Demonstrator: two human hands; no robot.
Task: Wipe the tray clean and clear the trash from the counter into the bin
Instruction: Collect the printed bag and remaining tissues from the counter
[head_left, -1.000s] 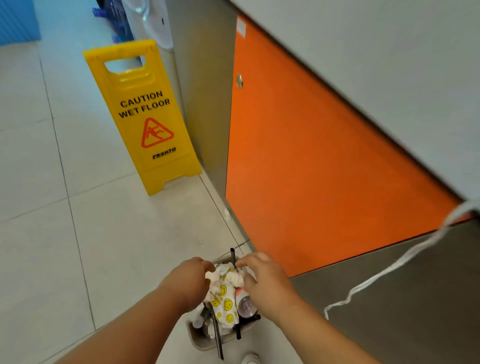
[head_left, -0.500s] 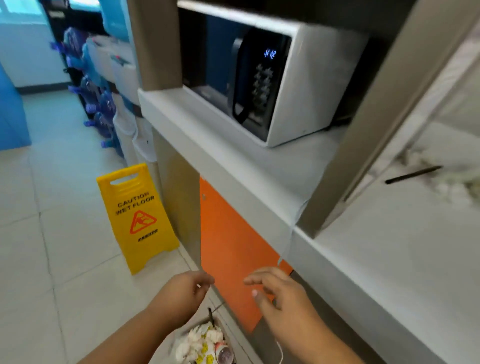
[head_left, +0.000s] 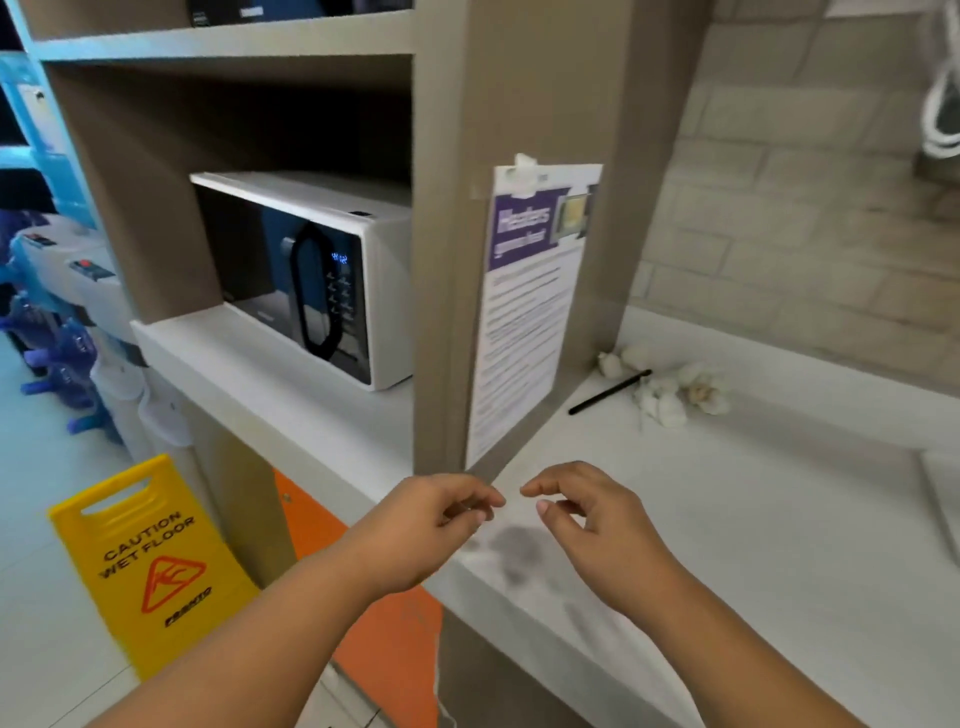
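Ahead, crumpled white tissues (head_left: 662, 400) flank slim black stick (head_left: 610, 391) — smooth pale counter (head_left: 753, 545).

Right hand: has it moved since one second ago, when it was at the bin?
Yes, upward: the right hand was low beside the bottom of the orange door; now it hovers above the front edge of the counter, higher than that door.

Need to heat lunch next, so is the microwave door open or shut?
Shut: the microwave has its dark door lying flush with the white casing, handle facing out, and no interior is exposed.
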